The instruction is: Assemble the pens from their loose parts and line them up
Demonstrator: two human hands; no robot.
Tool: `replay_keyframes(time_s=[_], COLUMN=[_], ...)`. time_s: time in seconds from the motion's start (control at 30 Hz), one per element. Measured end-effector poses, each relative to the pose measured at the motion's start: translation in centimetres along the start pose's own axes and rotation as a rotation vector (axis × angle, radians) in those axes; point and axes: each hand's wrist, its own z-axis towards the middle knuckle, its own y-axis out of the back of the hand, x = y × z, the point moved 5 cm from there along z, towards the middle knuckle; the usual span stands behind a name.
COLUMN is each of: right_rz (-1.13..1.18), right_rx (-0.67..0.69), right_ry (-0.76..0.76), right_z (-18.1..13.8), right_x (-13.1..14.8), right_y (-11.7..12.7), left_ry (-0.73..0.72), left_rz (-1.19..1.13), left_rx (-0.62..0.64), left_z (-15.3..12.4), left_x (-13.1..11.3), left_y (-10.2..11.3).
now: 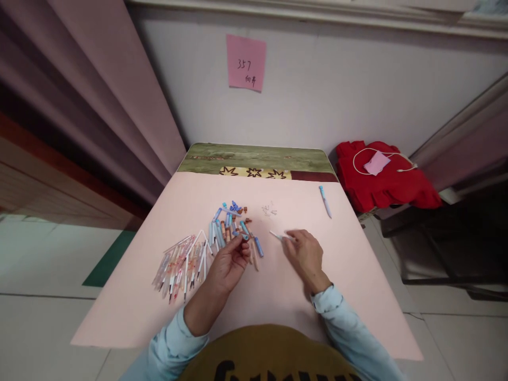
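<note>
My left hand (230, 260) is closed in a pinch on a blue pen barrel (245, 237), its round end showing past the fingertips. To the right, my right hand (306, 255) grips a slim white and pale-blue pen part (277, 234) that points left; the fingers hide its other end. Beyond my left hand lies a pile of blue, teal and brown pen pieces (222, 231), with small caps at its far side. Several pen refills (178, 267) with clear and white tubes are spread left of that hand. Tiny springs (269, 210) form a small cluster between the hands, farther back.
A whole blue and white pen (325, 202) lies at the right of the pink-covered table (341, 312). Behind the cover, a green patterned strip (273, 156) runs along the wall. Red cloth (381, 185) with a white cable sits beyond the right edge.
</note>
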Motion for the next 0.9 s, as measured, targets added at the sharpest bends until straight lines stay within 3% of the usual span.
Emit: replay_keyframes(time_s=[0.13, 0.33, 0.67, 0.83, 0.9], right_rz=[-0.025, -0.102, -0.203, -0.18, 0.046], right_rx=[0.041, 0.197, 0.267, 0.206, 0.123], right_ry=[-0.058, -0.114, -0.109, -0.099, -0.069], right_z=[5.2, 11.4, 12.1, 11.2, 9.7], right_x=[0.7, 1.8, 2.8, 4.3, 5.5], right_y=[-0.4, -4.0, -6.0, -3.9, -2.1], left_ry=[0.012, -0.03, -0.044, -0.005, 0.021], left_rz=[-0.014, -0.007, -0.042, -0.088, -0.113], left_rx=[0.022, -0.015, -0.021, 0.029, 0.036], left_z=[-0.2, -1.2, -0.9, -1.0, -1.0], left_x=[0.1, -0.7, -1.7, -1.6, -1.5], left_y=[-0.6, -0.4, 0.2, -0.4, -0.5])
